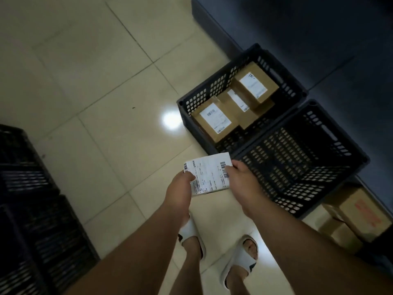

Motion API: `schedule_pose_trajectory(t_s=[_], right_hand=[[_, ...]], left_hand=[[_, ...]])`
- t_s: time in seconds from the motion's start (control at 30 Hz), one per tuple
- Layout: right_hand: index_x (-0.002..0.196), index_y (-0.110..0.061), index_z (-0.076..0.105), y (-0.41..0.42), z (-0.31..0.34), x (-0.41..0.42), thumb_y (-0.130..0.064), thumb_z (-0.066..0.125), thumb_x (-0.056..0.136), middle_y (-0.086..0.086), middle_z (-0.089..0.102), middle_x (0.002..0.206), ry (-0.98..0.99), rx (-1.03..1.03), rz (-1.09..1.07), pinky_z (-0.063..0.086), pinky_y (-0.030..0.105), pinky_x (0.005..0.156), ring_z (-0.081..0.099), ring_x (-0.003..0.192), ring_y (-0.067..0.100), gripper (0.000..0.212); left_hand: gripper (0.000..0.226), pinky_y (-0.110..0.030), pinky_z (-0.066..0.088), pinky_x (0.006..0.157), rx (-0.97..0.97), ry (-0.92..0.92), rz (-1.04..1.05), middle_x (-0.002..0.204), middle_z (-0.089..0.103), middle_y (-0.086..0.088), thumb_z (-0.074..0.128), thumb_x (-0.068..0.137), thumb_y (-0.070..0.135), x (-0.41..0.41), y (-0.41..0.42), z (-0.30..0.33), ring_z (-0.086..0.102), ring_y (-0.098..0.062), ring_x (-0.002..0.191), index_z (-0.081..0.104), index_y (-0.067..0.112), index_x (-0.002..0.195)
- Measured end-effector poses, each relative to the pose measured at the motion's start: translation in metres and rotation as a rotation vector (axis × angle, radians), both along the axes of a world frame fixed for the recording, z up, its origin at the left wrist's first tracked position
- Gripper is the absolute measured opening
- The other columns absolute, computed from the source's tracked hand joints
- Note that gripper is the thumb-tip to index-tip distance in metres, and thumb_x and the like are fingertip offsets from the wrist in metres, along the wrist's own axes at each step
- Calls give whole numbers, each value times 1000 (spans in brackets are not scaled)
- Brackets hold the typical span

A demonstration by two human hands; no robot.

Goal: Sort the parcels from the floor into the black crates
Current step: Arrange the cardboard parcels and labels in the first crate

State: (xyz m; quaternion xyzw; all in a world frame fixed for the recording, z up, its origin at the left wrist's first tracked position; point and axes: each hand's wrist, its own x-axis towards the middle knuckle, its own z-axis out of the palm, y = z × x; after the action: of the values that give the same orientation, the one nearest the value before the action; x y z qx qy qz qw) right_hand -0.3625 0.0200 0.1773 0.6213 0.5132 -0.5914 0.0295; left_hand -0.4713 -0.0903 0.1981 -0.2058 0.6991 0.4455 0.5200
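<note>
**One white parcel in my two hands**

I hold one small white parcel (pixel 207 174) in the middle of the frame, a bit below center. It has a label with black bar codes on top. My left hand (pixel 179 192) pinches its left edge, with the thumb on top. My right hand (pixel 240 179) grips its right edge, with the fingers curled under where I cannot see them. The parcel is up in the air, above the pale floor tiles (pixel 85 81).

To the right of my hands sit two black crates, side by side and touching. The far crate (pixel 212 86), in the upper right, has three brown boxes inside. One box (pixel 214 121) lies at the near end. One (pixel 238 107) lies in the middle. One (pixel 255 86) lies on top of the middle one at the far end. Each has a white label. The near crate (pixel 308 156), right beside my right hand, shows only its own holes.

At the lower right edge I see two more brown boxes (pixel 350 218) on the floor, close together. At the left edge are more black crates (pixel 32 199), too dark to count.

At the bottom are my two feet in two white slippers (pixel 240 260).
</note>
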Motion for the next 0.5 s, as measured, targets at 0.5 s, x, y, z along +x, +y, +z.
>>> schedule_pose_trajectory(t_s=[0.5], right_hand=[[121, -27, 62, -18, 3, -192, -44, 43, 95, 2, 68, 109, -3, 57, 298, 56, 47, 89, 67, 96, 23, 36]], left_hand=[[27, -30, 49, 77, 38, 13, 178, 95, 79, 11, 52, 89, 24, -163, -42, 8, 73, -10, 89, 72, 22, 108]])
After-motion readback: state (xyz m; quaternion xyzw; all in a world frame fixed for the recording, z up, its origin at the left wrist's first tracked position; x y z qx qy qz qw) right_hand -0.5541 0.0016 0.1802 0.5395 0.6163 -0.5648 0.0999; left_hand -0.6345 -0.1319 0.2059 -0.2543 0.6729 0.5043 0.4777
